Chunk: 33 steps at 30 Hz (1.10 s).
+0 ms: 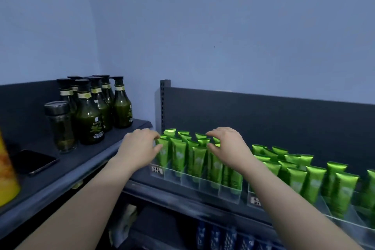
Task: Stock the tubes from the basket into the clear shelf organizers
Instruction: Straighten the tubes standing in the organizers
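Several shiny green tubes (180, 155) stand upright in a clear shelf organizer (209, 187) on the dark shelf. My left hand (140, 146) is at the left end of that block, fingertips curled against the leftmost tube's top. My right hand (227, 146) hovers over the right end, fingers bent down onto the tube tops. Neither hand lifts a tube. More green tubes (316, 182) fill a second clear organizer (345, 221) to the right. No basket is in view.
On the left shelf stand dark green pump bottles (95, 105), a glass jar (60, 126), a black phone (34, 161) and a yellow container (7, 170). A dark back panel (263, 113) rises behind the tubes. Blue packs (223, 237) sit on the shelf below.
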### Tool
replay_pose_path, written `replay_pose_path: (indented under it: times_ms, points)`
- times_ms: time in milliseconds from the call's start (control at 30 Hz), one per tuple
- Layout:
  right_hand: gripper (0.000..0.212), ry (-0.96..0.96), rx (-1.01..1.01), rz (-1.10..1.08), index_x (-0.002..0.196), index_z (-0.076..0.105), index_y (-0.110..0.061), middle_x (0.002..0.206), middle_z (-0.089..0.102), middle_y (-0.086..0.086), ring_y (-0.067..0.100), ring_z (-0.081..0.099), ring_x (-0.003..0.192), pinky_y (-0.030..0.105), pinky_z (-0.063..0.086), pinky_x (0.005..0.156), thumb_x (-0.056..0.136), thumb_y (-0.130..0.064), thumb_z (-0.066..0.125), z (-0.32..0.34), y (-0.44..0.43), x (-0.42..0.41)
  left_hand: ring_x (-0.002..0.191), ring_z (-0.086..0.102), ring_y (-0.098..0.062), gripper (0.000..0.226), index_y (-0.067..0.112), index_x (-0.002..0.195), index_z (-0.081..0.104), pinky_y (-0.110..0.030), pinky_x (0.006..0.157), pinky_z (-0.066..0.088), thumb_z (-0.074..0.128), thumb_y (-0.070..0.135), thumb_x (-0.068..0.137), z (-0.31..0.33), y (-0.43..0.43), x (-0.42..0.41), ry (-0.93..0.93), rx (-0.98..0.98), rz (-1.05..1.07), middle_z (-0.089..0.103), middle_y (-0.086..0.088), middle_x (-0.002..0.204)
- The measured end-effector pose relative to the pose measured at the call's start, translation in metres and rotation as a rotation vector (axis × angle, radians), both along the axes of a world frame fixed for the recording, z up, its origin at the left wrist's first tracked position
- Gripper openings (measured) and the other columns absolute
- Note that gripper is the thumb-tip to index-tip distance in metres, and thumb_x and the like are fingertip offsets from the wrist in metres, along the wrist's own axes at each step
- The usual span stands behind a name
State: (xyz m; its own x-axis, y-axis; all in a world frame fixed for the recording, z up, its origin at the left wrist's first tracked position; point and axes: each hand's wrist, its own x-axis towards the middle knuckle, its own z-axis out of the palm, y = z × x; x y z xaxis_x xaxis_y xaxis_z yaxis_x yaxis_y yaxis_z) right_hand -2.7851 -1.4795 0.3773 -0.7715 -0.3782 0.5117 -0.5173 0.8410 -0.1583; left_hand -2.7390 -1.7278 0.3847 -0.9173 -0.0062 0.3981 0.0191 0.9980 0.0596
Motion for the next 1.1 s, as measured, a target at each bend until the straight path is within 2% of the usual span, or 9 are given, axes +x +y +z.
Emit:
replay_pose_path:
  times_ms: [267, 433, 700, 900, 1100]
  points:
    - [0.034, -0.039, 0.015, -0.053, 0.124, 0.062, -0.021, 0.125, 0.063, -0.001, 0.019, 0.052, 0.121, 0.032, 0.035, 0.107, 0.091, -0.028, 0.058, -0.006, -0.043, -0.021, 0.118, 0.053, -0.022, 0.031, 0.028, 0.124, 0.059, -0.037, 0.096, 0.043, 0.051, 0.033, 0.095, -0.011, -0.043, -0.046, -0.047, 0.056, -0.086, 0.06, 0.002, 0.127]
    - [0.029, -0.036, 0.039, -0.049, 0.119, 0.065, -0.021, 0.122, 0.064, -0.002, 0.018, 0.052, 0.12, 0.033, 0.035, 0.106, 0.092, -0.026, 0.057, -0.005, -0.057, -0.044, 0.119, 0.052, -0.022, 0.031, 0.027, 0.125, 0.059, -0.038, 0.097, 0.043, 0.053, 0.03, 0.095, -0.015, -0.053, -0.071, -0.065, 0.09, -0.125, 0.058, 0.002, 0.128]
    - [0.031, -0.064, 0.014, 0.008, 0.122, 0.064, -0.021, 0.124, 0.064, -0.002, 0.018, 0.051, 0.121, 0.034, 0.035, 0.106, 0.092, -0.027, 0.057, -0.007, -0.077, -0.08, 0.117, 0.054, -0.018, 0.029, 0.025, 0.123, 0.061, -0.035, 0.095, 0.044, 0.054, 0.025, 0.095, -0.023, -0.065, -0.106, -0.075, 0.169, -0.132, 0.06, 0.004, 0.126]
    - [0.026, -0.105, 0.008, 0.043, 0.116, 0.068, -0.022, 0.123, 0.064, -0.003, 0.017, 0.051, 0.12, 0.035, 0.036, 0.105, 0.092, -0.025, 0.058, -0.017, -0.095, -0.096, 0.103, 0.061, -0.01, 0.025, 0.026, 0.115, 0.067, -0.031, 0.089, 0.049, 0.061, 0.024, 0.091, -0.034, -0.073, -0.128, -0.105, 0.301, -0.187, 0.067, 0.008, 0.112]
    - [0.022, -0.132, 0.005, -0.007, 0.108, 0.071, -0.022, 0.12, 0.064, -0.002, 0.02, 0.052, 0.115, 0.033, 0.04, 0.1, 0.09, -0.023, 0.06, -0.009, -0.116, -0.109, 0.089, 0.063, -0.006, 0.012, 0.032, 0.092, 0.07, -0.032, 0.082, 0.053, 0.063, 0.023, 0.089, -0.034, -0.078, -0.149, -0.175, 0.289, -0.25, 0.067, 0.016, 0.093]
